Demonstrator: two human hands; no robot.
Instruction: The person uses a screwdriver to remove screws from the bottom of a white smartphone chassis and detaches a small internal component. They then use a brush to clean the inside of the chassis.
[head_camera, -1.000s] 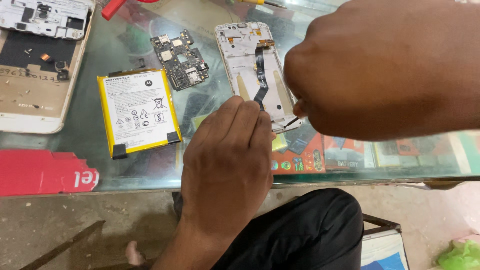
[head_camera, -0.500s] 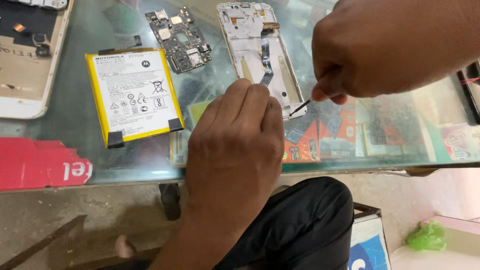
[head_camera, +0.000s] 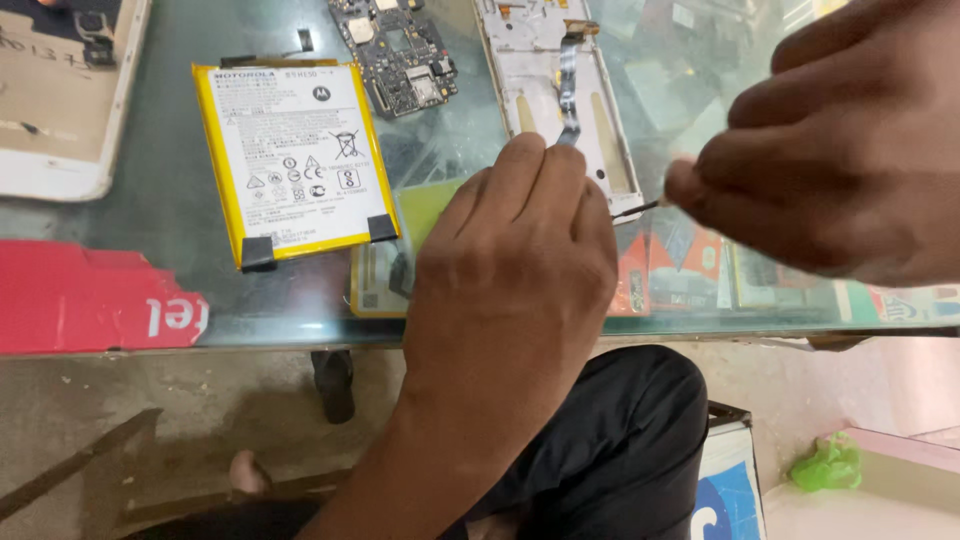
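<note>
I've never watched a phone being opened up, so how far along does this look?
Well into it. The yellow-edged battery and the circuit board already lie loose on the glass table. In hand: the left hand steadies the white phone frame while the right hand holds a thin dark tool at its lower edge. The frame's ribbon cable is still in place.

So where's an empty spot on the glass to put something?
Bare glass lies between the white phone shell and the yellow-edged battery. It is crowded around the circuit board, the phone frame and both hands, left and right.
</note>
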